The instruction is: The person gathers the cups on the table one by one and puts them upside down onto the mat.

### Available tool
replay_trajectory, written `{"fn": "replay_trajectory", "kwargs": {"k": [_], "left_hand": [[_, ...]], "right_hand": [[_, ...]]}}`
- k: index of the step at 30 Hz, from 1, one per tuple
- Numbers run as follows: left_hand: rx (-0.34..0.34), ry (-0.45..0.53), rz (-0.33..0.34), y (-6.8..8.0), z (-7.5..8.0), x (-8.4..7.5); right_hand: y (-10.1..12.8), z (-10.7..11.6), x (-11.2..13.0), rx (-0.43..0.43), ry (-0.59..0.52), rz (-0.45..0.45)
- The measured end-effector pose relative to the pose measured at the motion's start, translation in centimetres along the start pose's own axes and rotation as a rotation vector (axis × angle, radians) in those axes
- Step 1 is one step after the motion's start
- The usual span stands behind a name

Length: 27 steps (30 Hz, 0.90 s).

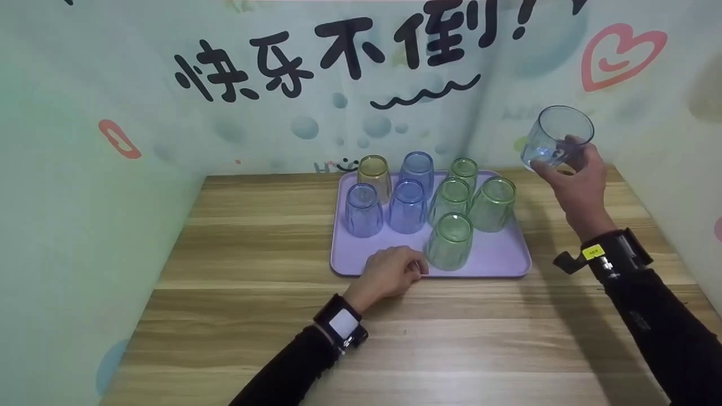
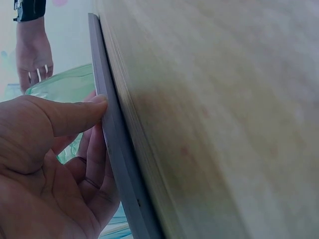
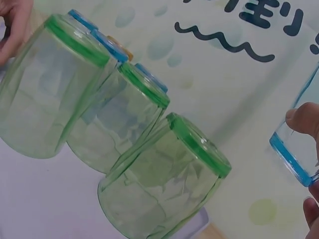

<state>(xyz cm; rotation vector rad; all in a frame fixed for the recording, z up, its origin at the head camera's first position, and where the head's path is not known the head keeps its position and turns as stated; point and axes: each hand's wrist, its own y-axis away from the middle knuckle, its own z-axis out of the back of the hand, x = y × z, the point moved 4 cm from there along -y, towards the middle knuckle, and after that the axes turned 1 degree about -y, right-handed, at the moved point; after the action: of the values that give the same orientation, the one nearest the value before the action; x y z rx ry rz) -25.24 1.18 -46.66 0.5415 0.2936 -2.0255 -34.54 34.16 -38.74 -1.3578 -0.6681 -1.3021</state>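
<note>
1. Step in hand: the right hand (image 1: 575, 180) holds a blue cup (image 1: 555, 137) aloft, upper right of frame, away from the tray (image 1: 502, 256).
2. The left hand (image 1: 392, 270), fingers curled, pinches the tray's near edge, steadying it.
3. Next likely calls for lowering the cup into the tray's bare lower-right corner, beside the green cups (image 1: 449, 241).

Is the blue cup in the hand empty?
Empty: the clear blue plastic cup in the right hand is see-through, with nothing inside.
</note>
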Motion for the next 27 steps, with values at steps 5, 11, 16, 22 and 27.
{"fn": "replay_trajectory", "kwargs": {"k": [5,11,16,22,27], "left_hand": [[0.010,0.005,0.002,0.1,-0.1,-0.1],[0.023,0.009,0.009,0.0,0.1,-0.3],[0.024,0.005,0.017,0.0,0.2,-0.2],[-0.002,-0.007,0.003,0.1,0.1,-0.1],[-0.029,-0.013,-0.011,0.1,0.1,0.0]], "right_hand": [[0.5,-0.1,0.9,0.004,-0.003,0.014],[1.3,0.1,2.1,0.009,-0.009,0.026],[1.9,0.3,3.0,0.016,-0.078,0.027],[2.3,0.7,3.6,0.012,-0.208,0.036],[2.6,0.9,3.8,0.006,-0.252,0.053]]}}
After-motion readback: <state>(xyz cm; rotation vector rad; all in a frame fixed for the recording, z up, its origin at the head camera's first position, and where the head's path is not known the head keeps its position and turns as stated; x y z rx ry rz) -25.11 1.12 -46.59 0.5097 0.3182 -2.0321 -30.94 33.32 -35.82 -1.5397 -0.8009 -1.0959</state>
